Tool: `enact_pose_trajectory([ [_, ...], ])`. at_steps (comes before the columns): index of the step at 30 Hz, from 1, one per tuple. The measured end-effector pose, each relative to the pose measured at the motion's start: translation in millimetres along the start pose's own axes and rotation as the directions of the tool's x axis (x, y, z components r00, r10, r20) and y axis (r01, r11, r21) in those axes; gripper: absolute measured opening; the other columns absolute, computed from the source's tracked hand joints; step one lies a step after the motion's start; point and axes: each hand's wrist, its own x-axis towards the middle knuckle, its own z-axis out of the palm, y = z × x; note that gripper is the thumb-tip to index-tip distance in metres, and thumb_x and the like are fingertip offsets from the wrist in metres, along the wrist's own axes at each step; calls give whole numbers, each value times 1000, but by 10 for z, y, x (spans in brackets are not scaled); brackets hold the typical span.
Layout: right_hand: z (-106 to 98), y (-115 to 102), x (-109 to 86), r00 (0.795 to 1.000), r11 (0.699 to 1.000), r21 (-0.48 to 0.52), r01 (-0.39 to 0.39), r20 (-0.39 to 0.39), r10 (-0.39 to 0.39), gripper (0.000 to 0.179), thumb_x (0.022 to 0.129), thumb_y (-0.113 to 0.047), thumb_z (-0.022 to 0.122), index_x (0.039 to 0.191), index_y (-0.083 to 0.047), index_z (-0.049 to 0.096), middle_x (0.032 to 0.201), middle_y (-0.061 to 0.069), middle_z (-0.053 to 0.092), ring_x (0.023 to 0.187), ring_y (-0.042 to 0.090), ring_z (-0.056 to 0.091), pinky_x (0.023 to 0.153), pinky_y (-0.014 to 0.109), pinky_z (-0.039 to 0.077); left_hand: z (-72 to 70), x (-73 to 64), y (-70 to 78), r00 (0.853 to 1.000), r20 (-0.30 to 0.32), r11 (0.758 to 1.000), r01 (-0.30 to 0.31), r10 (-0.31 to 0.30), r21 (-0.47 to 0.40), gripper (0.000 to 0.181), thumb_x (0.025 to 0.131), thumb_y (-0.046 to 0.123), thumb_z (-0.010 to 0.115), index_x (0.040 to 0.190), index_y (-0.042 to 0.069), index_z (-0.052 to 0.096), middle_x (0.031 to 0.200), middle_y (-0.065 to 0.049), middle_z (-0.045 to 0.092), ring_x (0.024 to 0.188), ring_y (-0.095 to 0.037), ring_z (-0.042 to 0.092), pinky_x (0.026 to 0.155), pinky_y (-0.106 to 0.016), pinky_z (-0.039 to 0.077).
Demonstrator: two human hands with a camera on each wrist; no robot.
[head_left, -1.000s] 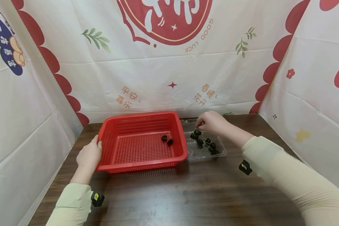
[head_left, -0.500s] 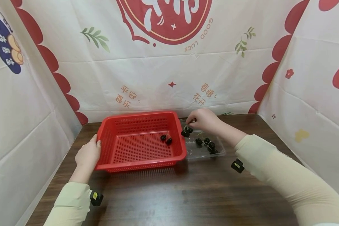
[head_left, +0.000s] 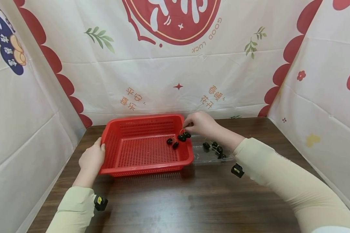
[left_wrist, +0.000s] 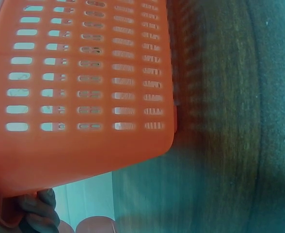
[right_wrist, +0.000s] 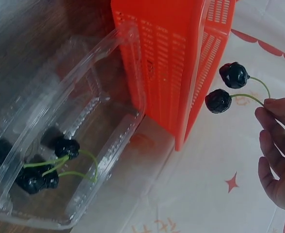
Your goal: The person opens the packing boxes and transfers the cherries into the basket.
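My right hand [head_left: 202, 124] pinches the green stems of two dark cherries [head_left: 182, 138] between thumb and fingertips. In the right wrist view the pair of cherries [right_wrist: 218, 101] dangles from the fingertips beside the basket's rim. In the head view they hang over the right side of the red plastic basket [head_left: 145, 169]. Two more dark cherries [head_left: 175, 145] lie on its perforated floor. My left hand [head_left: 91, 158] grips the basket's left rim, and its curled fingers [left_wrist: 38, 213] show at the rim in the left wrist view.
A clear plastic box [head_left: 202, 157] stands against the basket's right side, partly behind my right forearm. Several dark cherries [right_wrist: 67, 148] with green stems lie in it. The dark wooden table [head_left: 169, 204] is bounded by a printed white cloth [head_left: 163, 74] at back and sides.
My right hand has lifted the two cherries out of the clear box and moved left, over the basket's right rim. The left hand keeps its place on the basket.
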Motion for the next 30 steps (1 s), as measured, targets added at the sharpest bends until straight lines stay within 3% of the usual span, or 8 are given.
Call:
enact_pose_trajectory([
  [10, 193, -94, 138, 988, 982, 125, -141, 75, 132, 10, 86, -7, 69, 88, -10, 78, 81, -3, 70, 72, 13, 59, 68, 30, 49, -1, -11, 11, 1000, 1, 1000, 6, -6, -1, 53, 104, 27, 38, 151, 5, 30, 123, -35, 54, 90, -45, 60, 66, -56, 48],
  [23, 542, -58, 243, 985, 975, 146, -169, 66, 161, 8, 85, -8, 71, 82, -12, 76, 76, -6, 69, 69, 12, 58, 65, 28, 48, -5, -9, -6, 1000, 5, 1000, 5, -5, -5, 54, 104, 27, 38, 152, 4, 29, 120, -35, 55, 85, -43, 61, 63, -52, 48],
  [30, 648, -10, 301, 983, 966, 181, -185, 51, 179, 8, 85, -6, 69, 88, -7, 77, 80, -3, 69, 74, 14, 60, 69, 30, 51, -10, -15, -3, 1000, 6, 1000, 9, -9, -10, 54, 104, 28, 38, 152, 5, 29, 121, -35, 55, 87, -43, 60, 64, -53, 48],
])
